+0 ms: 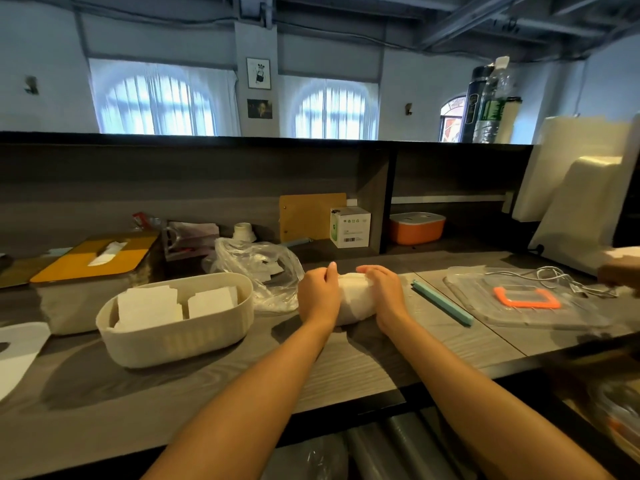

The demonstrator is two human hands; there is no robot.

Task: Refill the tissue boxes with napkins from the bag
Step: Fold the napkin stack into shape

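Napkins (353,303) squeezed between both hands, left hand (318,294) and right hand (384,294), right of the open box (173,336), could fan out if grip slackens.

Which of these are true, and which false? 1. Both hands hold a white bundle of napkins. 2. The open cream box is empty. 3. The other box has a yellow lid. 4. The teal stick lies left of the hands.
1. True: the left hand and right hand grip the napkin bundle.
2. False: the cream box already holds two white stacks.
3. True: the yellow lid has a napkin poking out.
4. False: the teal stick lies to their right.
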